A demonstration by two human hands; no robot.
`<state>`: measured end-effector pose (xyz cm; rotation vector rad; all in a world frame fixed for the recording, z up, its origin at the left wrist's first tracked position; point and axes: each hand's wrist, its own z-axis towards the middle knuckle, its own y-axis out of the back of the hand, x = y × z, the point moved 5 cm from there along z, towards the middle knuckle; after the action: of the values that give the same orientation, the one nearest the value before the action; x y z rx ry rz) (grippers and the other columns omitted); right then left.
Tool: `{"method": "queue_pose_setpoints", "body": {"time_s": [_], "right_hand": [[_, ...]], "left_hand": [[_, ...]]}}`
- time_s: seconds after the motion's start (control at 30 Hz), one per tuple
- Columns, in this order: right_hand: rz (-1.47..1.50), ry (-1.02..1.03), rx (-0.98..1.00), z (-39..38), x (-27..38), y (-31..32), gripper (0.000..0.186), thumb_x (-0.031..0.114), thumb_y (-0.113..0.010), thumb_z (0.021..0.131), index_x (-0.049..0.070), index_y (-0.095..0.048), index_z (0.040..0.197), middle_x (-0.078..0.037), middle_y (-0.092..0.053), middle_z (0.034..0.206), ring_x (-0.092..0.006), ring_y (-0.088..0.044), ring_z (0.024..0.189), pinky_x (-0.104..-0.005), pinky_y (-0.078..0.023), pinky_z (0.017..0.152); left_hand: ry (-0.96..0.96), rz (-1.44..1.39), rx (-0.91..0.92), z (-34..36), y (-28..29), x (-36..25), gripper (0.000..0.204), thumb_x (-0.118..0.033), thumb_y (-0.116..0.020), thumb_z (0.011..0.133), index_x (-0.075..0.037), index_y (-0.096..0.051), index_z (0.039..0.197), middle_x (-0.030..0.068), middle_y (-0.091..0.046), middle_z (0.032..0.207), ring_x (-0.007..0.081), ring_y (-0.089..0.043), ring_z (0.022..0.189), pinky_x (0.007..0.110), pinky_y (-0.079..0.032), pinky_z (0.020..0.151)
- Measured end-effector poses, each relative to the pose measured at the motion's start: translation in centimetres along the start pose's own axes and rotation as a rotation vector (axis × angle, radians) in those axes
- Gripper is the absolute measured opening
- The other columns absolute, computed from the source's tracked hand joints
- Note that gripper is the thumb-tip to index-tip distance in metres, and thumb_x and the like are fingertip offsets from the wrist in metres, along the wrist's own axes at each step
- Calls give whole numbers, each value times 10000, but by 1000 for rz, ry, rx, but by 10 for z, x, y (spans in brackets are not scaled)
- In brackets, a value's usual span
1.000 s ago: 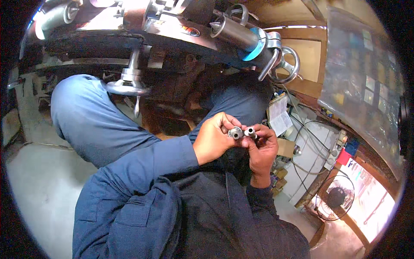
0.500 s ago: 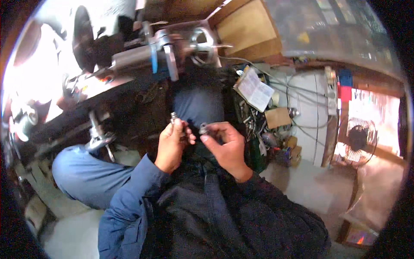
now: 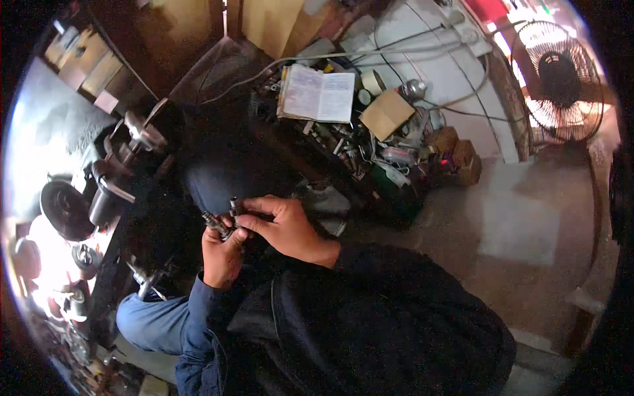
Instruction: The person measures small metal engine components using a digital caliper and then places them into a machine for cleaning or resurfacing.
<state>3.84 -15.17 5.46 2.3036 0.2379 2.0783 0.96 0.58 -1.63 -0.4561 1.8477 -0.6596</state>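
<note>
My left hand (image 3: 222,259) is closed around a small stepped metal fitting (image 3: 214,223), its ridged end sticking up past the fingers. Between the thumb and fingers of my right hand (image 3: 285,228) is a short dark metal cylinder (image 3: 234,205), held upright close beside the fitting. The two hands meet over my lap, thumbs near each other. Fingers cover the lower ends of both parts, so I cannot tell whether the pieces touch.
An open notebook (image 3: 317,94) lies on a heap of tools and small parts beyond my right hand, near a brown cardboard piece (image 3: 387,113). A lathe-like machine (image 3: 109,198) with handles stands at the left. A black fan (image 3: 559,79) stands far right; cables run along the wall.
The view has swung toward the right, shifting the machine left and the notebook nearer the middle. My hands, apart before, have come together, bringing the small cylinder beside the fitting.
</note>
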Motion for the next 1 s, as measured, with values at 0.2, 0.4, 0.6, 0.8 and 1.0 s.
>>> {"method": "queue_pose_setpoints", "body": {"time_s": [0.2,0.4,0.6,0.8,1.0], "right_hand": [[-148,18,-62,-16,-70,70,232,165,-634,1012,3,-659,1176,-112,-761,977,-164,-731,926,-309,-559,783],[-638,-47,-407,-97,-209,260,179,162,-541,1008,-2,-594,1057,-201,-598,989,-378,-611,934,-467,-483,849],[-1586,-71,-569,-144,-257,442,343,169,-591,956,-25,-593,1239,-263,-642,1192,-388,-632,1039,-481,-493,915],[-1053,-575,-189,-126,-299,501,353,209,-632,938,-2,-643,1221,-232,-700,1099,-402,-672,929,-490,-529,879],[-1119,-779,-496,-162,-271,510,408,293,-616,959,-14,-642,1227,-226,-689,1111,-393,-660,970,-482,-521,889]], "left_hand": [[120,88,-148,6,-8,-1,203,34,-679,945,-24,-620,1131,77,-684,1015,177,-661,907,330,-544,799],[82,125,-67,11,-10,3,209,-11,-694,947,-29,-637,1147,97,-684,1000,192,-651,860,317,-518,719],[147,-19,-42,15,-19,4,261,-94,-760,918,-62,-625,1140,66,-658,951,179,-616,818,305,-493,677],[134,-210,28,19,-28,-3,245,-103,-753,922,-76,-611,1119,46,-638,969,181,-596,830,302,-485,650],[112,-135,52,16,-14,-11,240,-39,-703,929,-77,-620,1151,97,-681,1079,232,-657,904,319,-541,701]]}}
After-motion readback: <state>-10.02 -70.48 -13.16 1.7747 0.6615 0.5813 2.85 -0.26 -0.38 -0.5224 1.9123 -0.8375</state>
